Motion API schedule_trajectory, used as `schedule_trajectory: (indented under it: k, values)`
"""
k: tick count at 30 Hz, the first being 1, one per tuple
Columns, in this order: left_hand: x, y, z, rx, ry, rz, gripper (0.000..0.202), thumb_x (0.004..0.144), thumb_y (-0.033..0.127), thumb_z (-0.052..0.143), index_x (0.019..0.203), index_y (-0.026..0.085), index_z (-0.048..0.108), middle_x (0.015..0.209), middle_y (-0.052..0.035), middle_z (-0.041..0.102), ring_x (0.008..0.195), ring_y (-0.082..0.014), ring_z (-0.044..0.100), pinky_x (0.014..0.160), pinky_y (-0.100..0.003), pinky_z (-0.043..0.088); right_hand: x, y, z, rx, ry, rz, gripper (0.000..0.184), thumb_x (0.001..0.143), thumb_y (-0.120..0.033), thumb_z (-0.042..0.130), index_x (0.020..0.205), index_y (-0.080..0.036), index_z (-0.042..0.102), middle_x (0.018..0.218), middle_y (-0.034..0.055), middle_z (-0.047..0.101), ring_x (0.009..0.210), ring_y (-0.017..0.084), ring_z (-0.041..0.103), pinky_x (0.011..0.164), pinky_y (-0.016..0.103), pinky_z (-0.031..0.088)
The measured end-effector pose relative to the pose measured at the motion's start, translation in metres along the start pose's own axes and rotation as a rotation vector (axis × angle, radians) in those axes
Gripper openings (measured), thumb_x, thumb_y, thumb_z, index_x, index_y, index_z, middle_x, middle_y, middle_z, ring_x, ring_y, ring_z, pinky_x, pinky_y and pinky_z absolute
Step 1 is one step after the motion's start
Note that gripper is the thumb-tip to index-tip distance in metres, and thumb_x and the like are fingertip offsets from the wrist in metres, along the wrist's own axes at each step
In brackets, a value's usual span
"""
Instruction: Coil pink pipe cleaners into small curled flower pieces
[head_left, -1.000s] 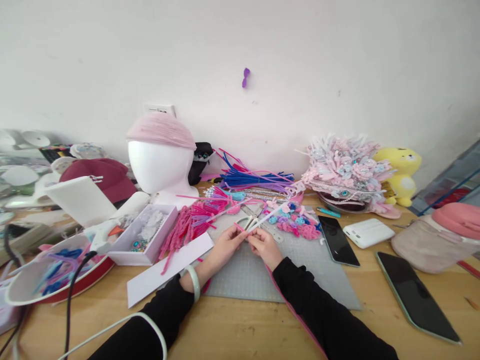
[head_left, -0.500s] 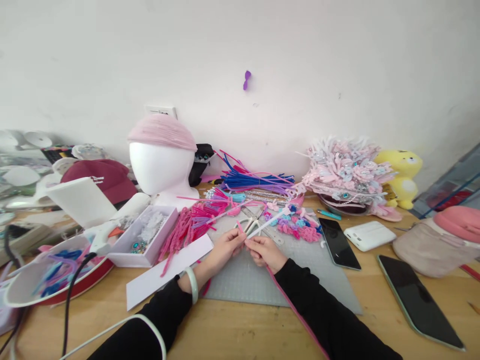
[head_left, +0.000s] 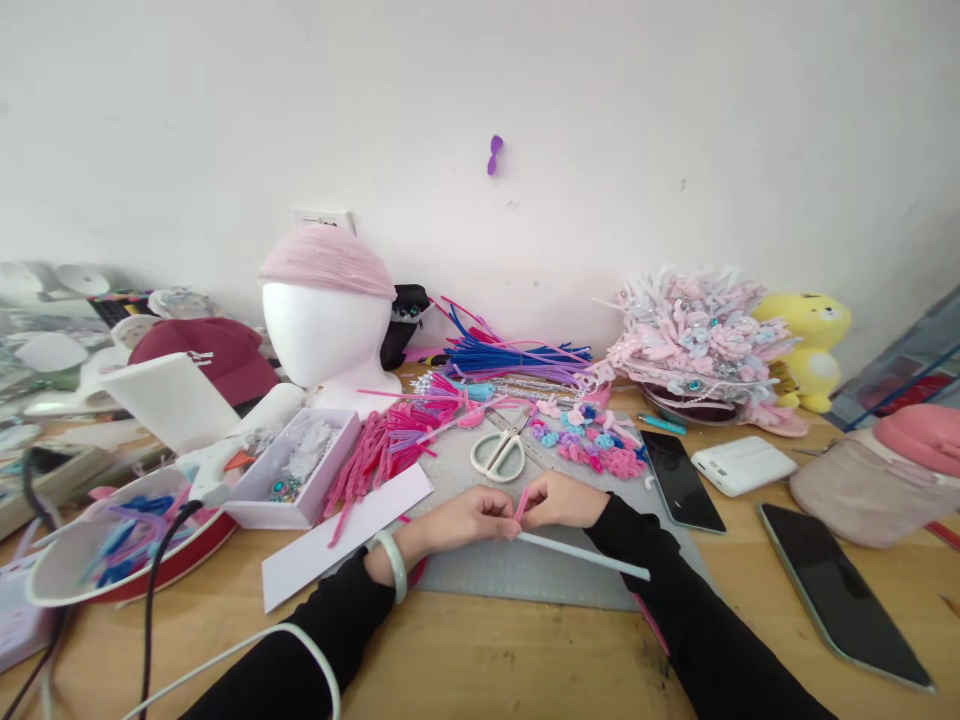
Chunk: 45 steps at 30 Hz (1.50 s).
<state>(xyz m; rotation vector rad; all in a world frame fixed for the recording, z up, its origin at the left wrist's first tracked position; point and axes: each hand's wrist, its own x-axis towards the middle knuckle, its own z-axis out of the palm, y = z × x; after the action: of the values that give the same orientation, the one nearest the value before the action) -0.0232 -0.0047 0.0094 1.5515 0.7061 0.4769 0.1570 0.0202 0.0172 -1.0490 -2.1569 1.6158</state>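
Note:
My left hand (head_left: 469, 517) and my right hand (head_left: 561, 500) meet over the grey cutting mat (head_left: 517, 565), both pinched on a pink pipe cleaner (head_left: 520, 503) that stands up between the fingertips. A pale white pipe cleaner (head_left: 585, 553) runs from the pinch out to the right, under my right forearm. A pale bangle (head_left: 394, 566) sits on my left wrist. White-handled scissors (head_left: 500, 452) lie on the mat just beyond my hands.
Pink pipe cleaners (head_left: 375, 450) and blue ones (head_left: 510, 358) lie behind the mat, with small pink and blue flowers (head_left: 592, 445). A mannequin head (head_left: 324, 320) and white box (head_left: 296, 470) are left; two phones (head_left: 679, 480) (head_left: 840, 590), a power bank (head_left: 742, 464) and a decorated headpiece (head_left: 697, 340) are right.
Both hands drew back toward me on the mat. The white pipe cleaner, which pointed up and away to the right, now lies low toward my right forearm. The scissors are now uncovered.

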Motion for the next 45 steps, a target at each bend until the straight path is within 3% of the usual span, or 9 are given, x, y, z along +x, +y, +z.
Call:
schedule_trajectory:
  k: [6, 11, 13, 19, 23, 28, 32, 39, 45]
  values:
    - [0.001, 0.002, 0.004, 0.100, 0.109, 0.065, 0.024, 0.072, 0.037, 0.050, 0.064, 0.014, 0.048, 0.058, 0.0040, 0.039, 0.055, -0.0084, 0.035, 0.051, -0.020, 0.026, 0.000, -0.001, 0.003, 0.045, 0.144, -0.018, 0.012, 0.060, -0.025, 0.060, 0.062, -0.013, 0.061, 0.050, -0.0049, 0.049, 0.046, 0.005, 0.040, 0.045, 0.018, 0.029]
    - [0.007, 0.002, 0.002, 0.108, 0.524, 0.091, 0.024, 0.076, 0.035, 0.044, 0.063, 0.015, 0.045, 0.057, 0.0050, 0.036, 0.054, -0.0084, 0.033, 0.051, -0.020, 0.026, 0.012, 0.005, 0.015, 0.441, 0.365, 0.114, 0.020, 0.060, -0.033, 0.061, 0.062, -0.014, 0.054, 0.040, -0.0096, 0.035, 0.031, 0.001, 0.022, 0.033, 0.018, 0.012]
    - [0.009, 0.000, 0.001, 0.064, 0.596, 0.079, 0.023, 0.076, 0.035, 0.044, 0.064, 0.016, 0.045, 0.054, 0.0057, 0.036, 0.051, -0.0080, 0.032, 0.048, -0.020, 0.025, 0.016, 0.006, 0.022, 0.549, 0.374, 0.143, 0.022, 0.061, -0.034, 0.061, 0.062, -0.014, 0.052, 0.042, -0.0084, 0.039, 0.029, 0.000, 0.021, 0.032, 0.018, 0.008]
    - [0.010, -0.005, 0.003, -0.386, 0.434, 0.121, 0.023, 0.076, 0.037, 0.046, 0.067, 0.015, 0.046, 0.052, 0.0055, 0.039, 0.042, -0.0046, 0.027, 0.042, -0.018, 0.019, 0.016, 0.002, 0.027, 0.825, 0.214, 0.137, 0.023, 0.062, -0.032, 0.061, 0.061, -0.012, 0.053, 0.041, -0.0092, 0.035, 0.028, -0.001, 0.015, 0.031, 0.017, 0.003]
    - [0.006, 0.000, 0.006, -0.712, 0.330, 0.152, 0.014, 0.073, 0.027, 0.055, 0.072, 0.014, 0.049, 0.060, 0.0031, 0.043, 0.045, -0.0026, 0.030, 0.043, -0.016, 0.022, 0.015, 0.003, 0.023, 1.037, 0.082, 0.127, 0.019, 0.062, -0.028, 0.060, 0.060, -0.012, 0.050, 0.040, -0.0111, 0.026, 0.030, -0.001, 0.012, 0.031, 0.015, 0.003]
    - [0.006, 0.006, 0.011, -0.858, 0.332, 0.151, 0.013, 0.069, 0.020, 0.060, 0.072, 0.013, 0.050, 0.063, 0.0022, 0.045, 0.045, -0.0012, 0.030, 0.044, -0.014, 0.025, 0.015, 0.006, 0.024, 1.094, 0.018, 0.139, 0.016, 0.066, -0.025, 0.057, 0.061, -0.013, 0.048, 0.039, -0.0118, 0.021, 0.031, 0.000, 0.008, 0.030, 0.015, 0.002]
    - [0.008, 0.005, 0.013, -0.782, 0.457, 0.166, 0.016, 0.068, 0.024, 0.061, 0.073, 0.014, 0.049, 0.061, 0.0038, 0.045, 0.045, -0.0016, 0.031, 0.045, -0.015, 0.025, 0.016, 0.006, 0.028, 1.078, 0.095, 0.127, 0.016, 0.068, -0.027, 0.056, 0.062, -0.014, 0.049, 0.039, -0.0121, 0.020, 0.031, 0.001, 0.007, 0.031, 0.016, 0.002]
    - [0.013, -0.004, 0.005, -0.318, 0.758, 0.200, 0.019, 0.069, 0.029, 0.057, 0.065, 0.016, 0.044, 0.046, 0.0088, 0.035, 0.041, -0.0041, 0.029, 0.042, -0.018, 0.021, 0.020, 0.000, 0.042, 0.964, 0.318, 0.085, 0.025, 0.063, -0.036, 0.061, 0.063, -0.013, 0.050, 0.037, -0.0127, 0.022, 0.030, 0.000, 0.011, 0.031, 0.017, 0.003]
    - [0.013, -0.005, 0.000, -0.176, 0.680, 0.149, 0.019, 0.071, 0.033, 0.054, 0.068, 0.015, 0.047, 0.051, 0.0074, 0.042, 0.043, -0.0048, 0.033, 0.043, -0.019, 0.024, 0.020, 0.000, 0.042, 0.803, 0.425, 0.051, 0.029, 0.057, -0.039, 0.063, 0.063, -0.013, 0.052, 0.038, -0.0107, 0.034, 0.027, -0.001, 0.017, 0.031, 0.017, 0.006]
